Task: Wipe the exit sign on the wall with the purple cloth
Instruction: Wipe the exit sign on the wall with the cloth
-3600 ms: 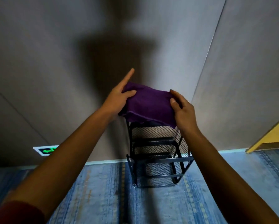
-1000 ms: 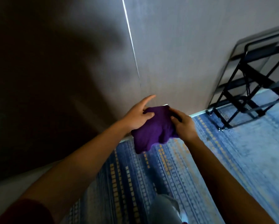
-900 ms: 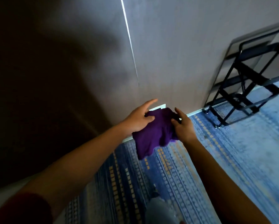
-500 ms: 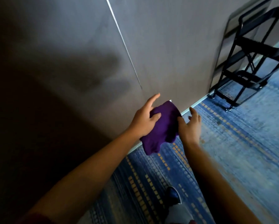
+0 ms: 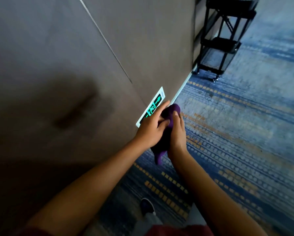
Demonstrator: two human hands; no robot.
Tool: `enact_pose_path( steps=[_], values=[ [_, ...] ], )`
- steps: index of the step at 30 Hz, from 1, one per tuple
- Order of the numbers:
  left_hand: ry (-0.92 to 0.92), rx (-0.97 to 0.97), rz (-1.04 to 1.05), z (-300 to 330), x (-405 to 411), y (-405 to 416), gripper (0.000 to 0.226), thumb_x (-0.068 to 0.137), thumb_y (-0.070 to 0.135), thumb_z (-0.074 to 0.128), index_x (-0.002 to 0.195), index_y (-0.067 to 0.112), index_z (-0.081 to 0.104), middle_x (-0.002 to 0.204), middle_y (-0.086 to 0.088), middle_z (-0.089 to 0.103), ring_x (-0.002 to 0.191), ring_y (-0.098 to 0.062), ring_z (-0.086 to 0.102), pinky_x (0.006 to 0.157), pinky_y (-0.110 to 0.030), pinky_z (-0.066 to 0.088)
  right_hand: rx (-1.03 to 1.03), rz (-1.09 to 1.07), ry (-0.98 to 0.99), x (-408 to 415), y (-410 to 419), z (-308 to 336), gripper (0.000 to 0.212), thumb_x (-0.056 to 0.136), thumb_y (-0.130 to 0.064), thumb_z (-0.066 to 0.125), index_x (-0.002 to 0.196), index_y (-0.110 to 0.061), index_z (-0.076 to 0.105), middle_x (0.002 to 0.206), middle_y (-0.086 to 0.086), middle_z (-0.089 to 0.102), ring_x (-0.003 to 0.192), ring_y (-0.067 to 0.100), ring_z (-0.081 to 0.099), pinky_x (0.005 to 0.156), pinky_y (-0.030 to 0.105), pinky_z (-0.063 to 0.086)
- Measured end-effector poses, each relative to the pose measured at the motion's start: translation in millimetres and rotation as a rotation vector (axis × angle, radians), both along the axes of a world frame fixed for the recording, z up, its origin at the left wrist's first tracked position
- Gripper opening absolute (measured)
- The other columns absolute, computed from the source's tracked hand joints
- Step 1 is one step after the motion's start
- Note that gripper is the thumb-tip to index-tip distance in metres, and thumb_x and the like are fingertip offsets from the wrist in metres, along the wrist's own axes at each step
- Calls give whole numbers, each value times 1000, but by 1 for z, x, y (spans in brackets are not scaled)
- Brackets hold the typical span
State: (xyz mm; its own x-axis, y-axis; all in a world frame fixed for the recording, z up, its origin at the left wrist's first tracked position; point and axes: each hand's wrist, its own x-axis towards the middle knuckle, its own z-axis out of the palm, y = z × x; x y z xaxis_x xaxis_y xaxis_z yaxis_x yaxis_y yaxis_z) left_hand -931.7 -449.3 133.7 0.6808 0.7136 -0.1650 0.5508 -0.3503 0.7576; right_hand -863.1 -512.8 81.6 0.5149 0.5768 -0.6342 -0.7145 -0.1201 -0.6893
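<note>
- Head view: the exit sign (image 5: pixel 152 106), hidden behind the hands half a second ago, now shows its lit green figure and arrow low on the wall (image 5: pixel 74 65), just above the carpet (image 5: pixel 236 133).
- The purple cloth (image 5: pixel 166 132) stays bunched between both hands, just beside the sign's lower end, a tail hanging below.
- The left hand (image 5: pixel 150 129) grips the cloth with its forefinger stretched over the sign; the right hand (image 5: pixel 177 132), open a moment ago, has closed round the cloth again.
- Wiping looks about to start; whether cloth touches sign is unclear.
- The black wire rack (image 5: pixel 222 36) has slid farther off.
</note>
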Motion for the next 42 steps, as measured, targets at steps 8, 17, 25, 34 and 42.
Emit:
enact_pose_path(
  steps=[8, 17, 25, 34, 42],
  values=[
    [-50, -393, -63, -21, -56, 24, 58, 105, 16, 55, 158, 20, 34, 145, 8, 52, 119, 12, 58, 103, -16, 47, -92, -172, -193, -58, 14, -34, 58, 97, -50, 54, 151, -48, 33, 144, -9, 51, 120, 13, 58, 100, 37, 50],
    [-68, -390, -183, -87, 5, 77, 52, 109, 28, 45, 159, 20, 33, 151, 3, 46, 129, -4, 57, 104, -13, 45, -126, -305, -332, 2, 64, -112, 44, 99, -40, 55, 143, -40, 52, 120, -24, 60, 93, -26, 54, 86, 12, 43],
    [-3, -237, -50, -212, 57, 189, 59, 105, 23, 54, 158, 18, 29, 142, -18, 59, 136, -17, 54, 120, -33, 36, -17, -461, -57, 101, 134, -230, 45, 103, -25, 55, 147, -23, 48, 118, 0, 70, 95, 24, 75, 80, 42, 62],
    [264, 489, -181, -324, 61, 243, 59, 99, 44, 54, 151, 16, 48, 153, -10, 50, 145, -32, 41, 118, -48, 35, 157, -434, 34, 103, 166, -343, 41, 101, -31, 58, 142, -29, 53, 120, 4, 72, 81, 30, 77, 61, 37, 62],
    [516, 962, -307, -392, 44, 288, 61, 103, 56, 42, 158, 30, 37, 167, -4, 30, 158, -34, 10, 126, -56, 11, 245, -248, -35, 100, 184, -425, 40, 100, -33, 59, 139, -32, 55, 103, -3, 78, 86, 30, 77, 67, 44, 63]
  ],
)
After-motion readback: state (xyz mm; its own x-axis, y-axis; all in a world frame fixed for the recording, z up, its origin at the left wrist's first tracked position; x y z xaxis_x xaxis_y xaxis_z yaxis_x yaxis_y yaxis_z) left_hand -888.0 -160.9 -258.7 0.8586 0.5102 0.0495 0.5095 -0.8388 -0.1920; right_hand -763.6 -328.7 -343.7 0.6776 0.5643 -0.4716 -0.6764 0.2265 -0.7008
